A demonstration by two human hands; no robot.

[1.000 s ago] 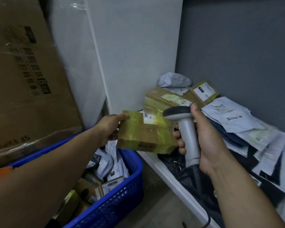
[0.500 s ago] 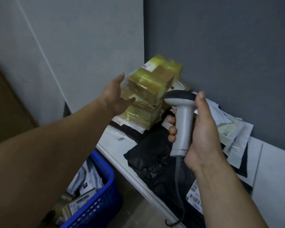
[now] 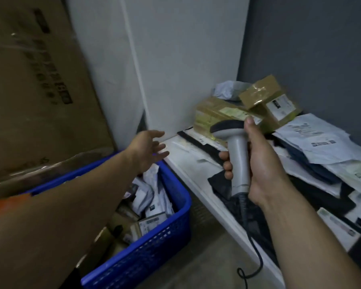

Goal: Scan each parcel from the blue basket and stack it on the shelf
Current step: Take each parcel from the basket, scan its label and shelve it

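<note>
The taped box (image 3: 261,90) has left the left hand (image 3: 149,148) and lies tilted on the stack on the shelf (image 3: 188,163), just beyond the scanner (image 3: 237,155) that the right hand (image 3: 258,161) clamps. The left hand, empty with fingers spread, hangs above the blue basket (image 3: 154,247), where more parcels (image 3: 152,222) wait. Loose mailers (image 3: 321,147) crowd the shelf right of the scanner

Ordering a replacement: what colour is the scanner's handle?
The scanner's handle is light grey; head view.
</note>
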